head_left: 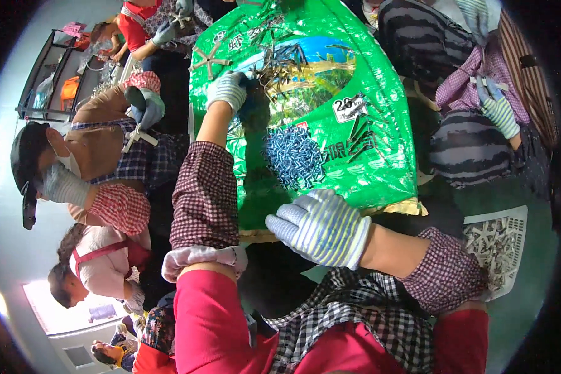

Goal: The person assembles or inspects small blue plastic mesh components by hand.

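Note:
A green printed plastic sack (386,149) lies spread in front of me as a work surface. My left hand (227,92), in a striped knit glove, reaches over its far left part, beside a loose heap of thin dark strips (282,73). Its fingertips bend down out of sight, so their grip is hidden. A five-armed star-shaped piece (210,61) lies just beyond that hand. Nearer me is a pile of small blue, shiny pins (295,158). My right hand (323,228), gloved alike, is held at the sack's near edge with fingers curled together; what they hold is hidden.
A few dark strips (359,132) lie right of the pins. A pale perforated tray (511,249) of star-shaped pieces stands by my right elbow. Co-workers sit close on both sides; one at left has a star-shaped piece (138,137) at the hand. A rack (43,75) stands behind them.

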`<state>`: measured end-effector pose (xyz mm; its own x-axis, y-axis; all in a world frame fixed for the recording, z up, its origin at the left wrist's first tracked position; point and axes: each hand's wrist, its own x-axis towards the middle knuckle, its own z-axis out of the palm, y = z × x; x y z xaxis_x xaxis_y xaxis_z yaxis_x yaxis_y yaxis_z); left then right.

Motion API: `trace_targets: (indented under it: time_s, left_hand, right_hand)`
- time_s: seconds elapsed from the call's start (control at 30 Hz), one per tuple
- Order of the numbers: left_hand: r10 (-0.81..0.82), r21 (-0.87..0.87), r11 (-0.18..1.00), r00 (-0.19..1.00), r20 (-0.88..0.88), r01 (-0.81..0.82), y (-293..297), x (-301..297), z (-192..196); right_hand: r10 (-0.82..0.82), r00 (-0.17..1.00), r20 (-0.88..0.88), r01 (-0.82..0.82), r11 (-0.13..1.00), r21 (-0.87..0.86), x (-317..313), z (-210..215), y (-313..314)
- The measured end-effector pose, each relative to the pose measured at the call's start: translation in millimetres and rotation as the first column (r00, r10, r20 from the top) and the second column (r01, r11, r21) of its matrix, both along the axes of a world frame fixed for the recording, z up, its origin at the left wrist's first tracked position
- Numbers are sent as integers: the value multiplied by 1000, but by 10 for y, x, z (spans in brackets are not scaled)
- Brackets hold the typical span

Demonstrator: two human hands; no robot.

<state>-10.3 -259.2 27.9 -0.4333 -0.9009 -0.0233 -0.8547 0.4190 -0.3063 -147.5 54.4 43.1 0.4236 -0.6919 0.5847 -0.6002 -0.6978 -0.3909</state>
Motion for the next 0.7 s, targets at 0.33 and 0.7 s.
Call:
trace_targets:
  time_s: [0.33,0.7]
  left_hand:
    - [147,451,867,755,-639,213,363,269,755]
    - [-634,-415,772,543,-551,481,2279,-131,695]
  right_hand:
    - [1,998,67,-8,995,97,-64,28,-78]
    - [-360,419,834,-419,738,529,-453,218,-443]
